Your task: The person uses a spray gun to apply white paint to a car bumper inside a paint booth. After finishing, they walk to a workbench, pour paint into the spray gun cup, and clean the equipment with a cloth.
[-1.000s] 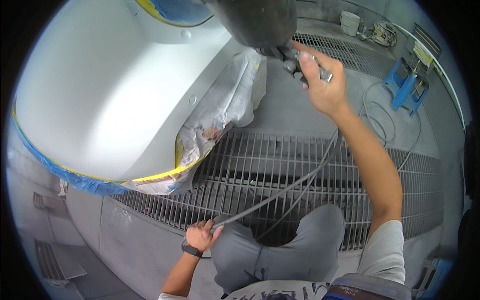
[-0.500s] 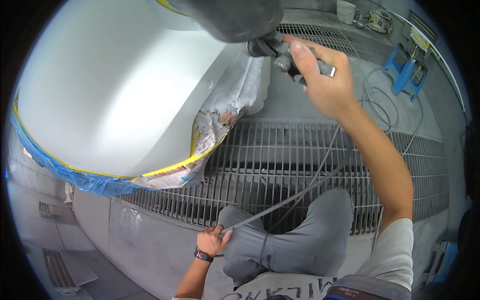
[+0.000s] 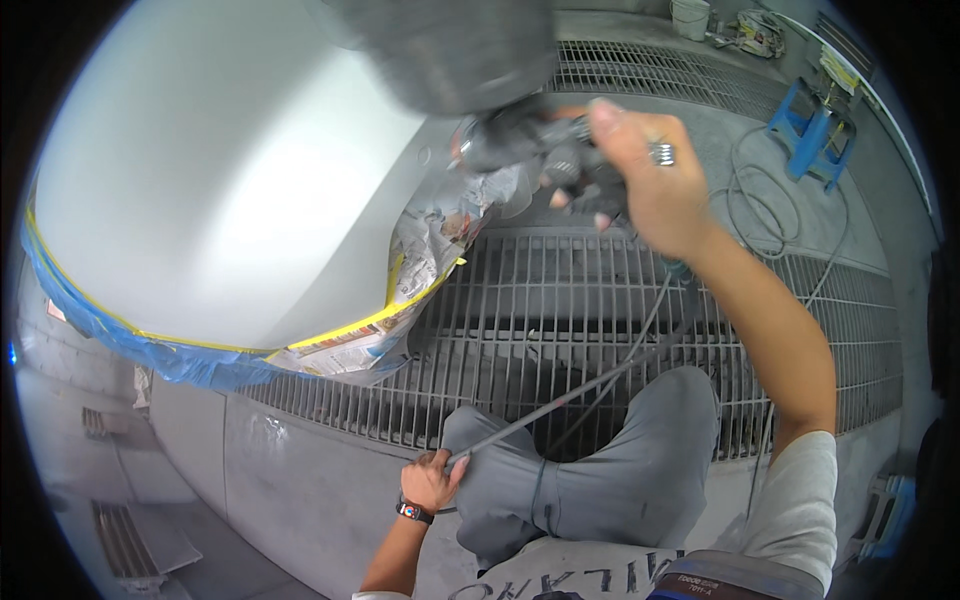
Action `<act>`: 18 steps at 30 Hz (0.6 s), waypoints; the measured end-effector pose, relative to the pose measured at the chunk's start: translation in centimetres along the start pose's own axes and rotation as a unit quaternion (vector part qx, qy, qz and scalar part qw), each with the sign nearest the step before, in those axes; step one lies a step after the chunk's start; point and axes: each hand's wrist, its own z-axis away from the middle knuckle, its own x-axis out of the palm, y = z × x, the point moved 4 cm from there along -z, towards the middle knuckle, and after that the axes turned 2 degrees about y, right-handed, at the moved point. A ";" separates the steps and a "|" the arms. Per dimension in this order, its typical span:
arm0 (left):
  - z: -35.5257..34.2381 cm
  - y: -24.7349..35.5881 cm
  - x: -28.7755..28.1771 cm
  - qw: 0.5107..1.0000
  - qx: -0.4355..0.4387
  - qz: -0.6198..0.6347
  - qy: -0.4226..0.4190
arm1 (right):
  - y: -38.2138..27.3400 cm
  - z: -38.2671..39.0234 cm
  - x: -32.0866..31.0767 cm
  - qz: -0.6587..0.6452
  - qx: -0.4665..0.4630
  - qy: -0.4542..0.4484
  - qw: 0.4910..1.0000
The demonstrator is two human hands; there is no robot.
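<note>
A dark spray gun (image 3: 492, 140) with a large blurred cup (image 3: 445, 55) on top is in my right hand (image 3: 655, 185), fingers wrapped round its handle, its nozzle near a pale curved body panel (image 3: 190, 190). The panel's rim carries yellow tape (image 3: 345, 328), blue plastic sheeting (image 3: 150, 355) and masking newspaper (image 3: 420, 250). My left hand (image 3: 432, 482), with a watch on the wrist, grips the grey hose (image 3: 550, 408) low by my left knee; the hose runs up toward the gun.
A floor grating (image 3: 540, 300) spans the middle, another (image 3: 660, 75) lies at the back. At back right stand a blue stool (image 3: 808, 140), a white bucket (image 3: 690, 20) and crumpled material (image 3: 758, 35), with coiled hose (image 3: 765, 215) on the floor.
My right hand and the spray gun have moved down, the nozzle now further left against the panel. My left hand keeps hold of the hose. The whole view has shifted slightly.
</note>
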 end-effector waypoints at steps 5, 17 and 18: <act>0.0 0.2 0.1 1.000 -0.029 -0.006 -0.008 | 4.0 -1.6 -5.4 -0.001 -0.098 0.137 0.986; 1.3 -0.4 -0.6 0.999 -0.037 -0.013 -0.009 | 8.0 4.9 -0.9 -0.007 -0.066 0.119 0.991; 1.3 -0.3 -0.5 0.999 -0.032 -0.007 -0.009 | 7.7 5.9 -0.1 -0.012 -0.075 0.086 0.993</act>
